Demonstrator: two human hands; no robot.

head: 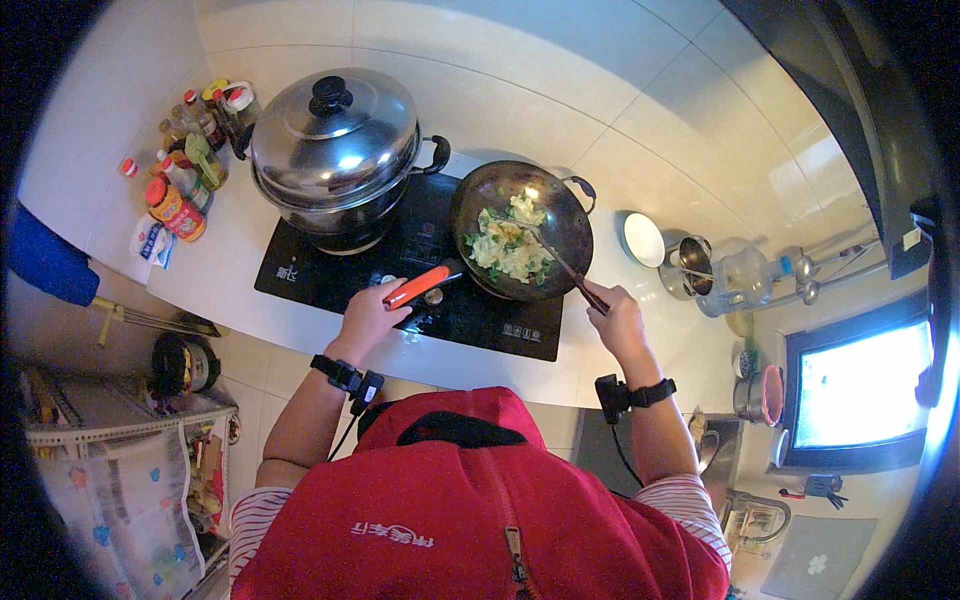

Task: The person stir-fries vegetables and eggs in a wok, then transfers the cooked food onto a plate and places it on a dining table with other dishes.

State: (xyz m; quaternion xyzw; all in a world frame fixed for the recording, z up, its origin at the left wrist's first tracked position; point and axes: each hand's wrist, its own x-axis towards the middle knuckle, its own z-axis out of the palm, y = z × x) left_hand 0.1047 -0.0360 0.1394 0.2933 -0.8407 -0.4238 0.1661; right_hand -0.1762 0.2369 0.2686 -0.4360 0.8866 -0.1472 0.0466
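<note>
My left hand (369, 319) grips the orange-red handle (420, 286) of a dark wok (469, 195), which sits on the right side of a black glass cooktop (517, 330). Pale food mixed with chopped greens (501, 251) lies in the wok's bowl. In my right hand (619, 322) is a spatula or turner (556, 259) with a dark handle and metal shaft. Its head reaches into the food and is partly hidden there. A large lidded steel steamer pot (334, 157) stands on the cooktop's left side, close beside the wok.
Several sauce bottles (176, 210) and a seasoning bag (152, 240) stand at the counter's left end. A white bowl (643, 240), a metal pot (691, 266) and a clear plastic jug (739, 276) are right of the wok. A range hood (832, 90) overhangs the upper right.
</note>
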